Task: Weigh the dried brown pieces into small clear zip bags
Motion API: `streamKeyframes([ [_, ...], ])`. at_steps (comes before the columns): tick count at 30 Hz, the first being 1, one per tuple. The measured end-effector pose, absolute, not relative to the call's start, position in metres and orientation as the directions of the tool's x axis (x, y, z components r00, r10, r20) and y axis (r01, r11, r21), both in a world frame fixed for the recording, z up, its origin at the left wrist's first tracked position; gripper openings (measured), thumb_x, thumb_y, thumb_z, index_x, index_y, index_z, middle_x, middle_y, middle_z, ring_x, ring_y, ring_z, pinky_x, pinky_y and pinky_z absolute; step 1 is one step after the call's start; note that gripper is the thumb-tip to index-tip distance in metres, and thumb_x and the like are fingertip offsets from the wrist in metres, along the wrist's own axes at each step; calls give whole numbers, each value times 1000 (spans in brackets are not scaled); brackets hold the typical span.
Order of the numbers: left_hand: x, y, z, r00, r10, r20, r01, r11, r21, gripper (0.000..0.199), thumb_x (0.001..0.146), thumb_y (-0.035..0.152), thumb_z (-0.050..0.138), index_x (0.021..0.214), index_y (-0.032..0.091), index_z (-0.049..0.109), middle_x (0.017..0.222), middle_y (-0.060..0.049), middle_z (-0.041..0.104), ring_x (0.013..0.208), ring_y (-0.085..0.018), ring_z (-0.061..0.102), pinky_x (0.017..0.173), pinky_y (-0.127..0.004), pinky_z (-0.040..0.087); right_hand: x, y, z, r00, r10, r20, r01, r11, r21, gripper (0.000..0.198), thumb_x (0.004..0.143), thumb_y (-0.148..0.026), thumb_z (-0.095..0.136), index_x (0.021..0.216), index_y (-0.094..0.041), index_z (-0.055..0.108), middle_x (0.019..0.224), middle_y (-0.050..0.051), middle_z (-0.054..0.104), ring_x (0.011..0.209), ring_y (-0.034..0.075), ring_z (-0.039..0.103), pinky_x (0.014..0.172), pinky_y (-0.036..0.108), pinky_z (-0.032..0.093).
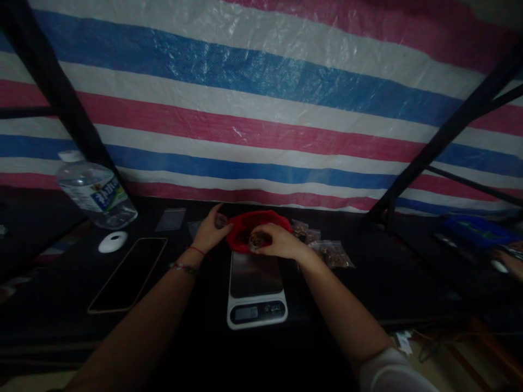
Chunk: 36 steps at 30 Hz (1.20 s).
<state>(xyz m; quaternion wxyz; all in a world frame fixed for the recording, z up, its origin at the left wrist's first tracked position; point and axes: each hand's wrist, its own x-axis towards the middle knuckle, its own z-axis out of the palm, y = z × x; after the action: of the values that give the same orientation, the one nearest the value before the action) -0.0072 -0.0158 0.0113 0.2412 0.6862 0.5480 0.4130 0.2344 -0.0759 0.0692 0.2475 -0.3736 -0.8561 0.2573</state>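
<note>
In the head view, a red basin (269,216) with dark brown contents stands behind a white kitchen scale (256,275). My right hand (280,241) is over the basin's front, its thumb and fingers closed round a small clear cup (256,241) of brown bits. My left hand (208,231) is at the basin's left rim, forefinger raised and thumb near the rim. Between them shows a small clear plastic piece (221,220), which the hand seems to hold; its other fingers are hidden. Filled clear bags (333,254) of brown pieces lie right of the basin.
An empty clear bag (171,219) lies on the black table at left, near a phone (128,276), a white mouse (113,242) and a large plastic bottle (98,190). Striped sheeting (261,136) hangs behind. Far right are a blue item (478,231) and part of another person's hand (509,263).
</note>
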Motion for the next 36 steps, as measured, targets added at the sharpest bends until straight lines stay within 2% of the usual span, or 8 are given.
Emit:
streamKeyframes([
  [3,-9,-13,8,5,963,268,612,-215,761,81,70,47,65,138,15,35,111,-11,64,95,-22,64,86,-34,49,234,-87,70,-675,707,208,515,654,-554,37,65,-25,78,100,-21,67,103,4,66,103,21,56,95,36,39],
  [5,-9,-11,7,-4,971,240,645,-181,743,71,69,47,65,128,13,46,113,-13,63,100,-24,62,88,-35,48,234,-92,67,-715,674,185,506,682,-528,37,63,-27,80,98,-21,68,101,4,66,104,22,55,96,36,38],
  [9,-8,-11,6,59,984,171,667,-166,726,40,72,48,61,96,16,62,95,-8,68,86,-22,64,80,-34,49,240,-94,59,-720,661,210,487,697,-526,61,60,-35,82,117,-22,62,116,8,61,115,25,49,99,39,36],
  [11,-7,-12,6,71,981,180,652,-182,736,35,72,48,61,89,17,62,89,-6,68,82,-21,64,77,-33,49,246,-92,56,-678,677,285,463,695,-550,62,67,-37,78,124,-24,57,123,8,58,118,24,47,101,41,35],
  [14,-5,-13,6,77,969,236,592,-235,771,34,72,46,61,91,18,62,89,-5,68,80,-20,64,75,-31,49,253,-86,51,-510,731,452,478,679,-558,36,82,-33,64,116,-23,61,116,7,62,112,22,52,99,41,37],
  [18,-5,-14,6,84,948,306,584,-296,756,32,71,47,62,88,19,61,84,-3,67,76,-19,63,68,-30,48,255,-79,42,-331,729,599,532,668,-520,18,87,-29,57,100,-20,66,99,7,67,98,20,58,91,38,42],
  [28,-3,-16,6,52,887,458,491,-422,762,36,69,44,66,93,19,58,85,-2,65,75,-17,62,69,-28,49,251,-76,35,-289,711,641,594,658,-463,19,91,-25,49,85,-18,66,81,5,67,80,17,60,79,32,45],
  [36,2,-33,25,82,761,644,628,-541,560,35,70,41,65,95,18,58,85,-5,65,76,-19,62,69,-30,50,243,-77,39,-233,710,664,506,672,-541,17,89,-20,50,96,-20,65,96,7,64,95,18,59,88,34,46],
])
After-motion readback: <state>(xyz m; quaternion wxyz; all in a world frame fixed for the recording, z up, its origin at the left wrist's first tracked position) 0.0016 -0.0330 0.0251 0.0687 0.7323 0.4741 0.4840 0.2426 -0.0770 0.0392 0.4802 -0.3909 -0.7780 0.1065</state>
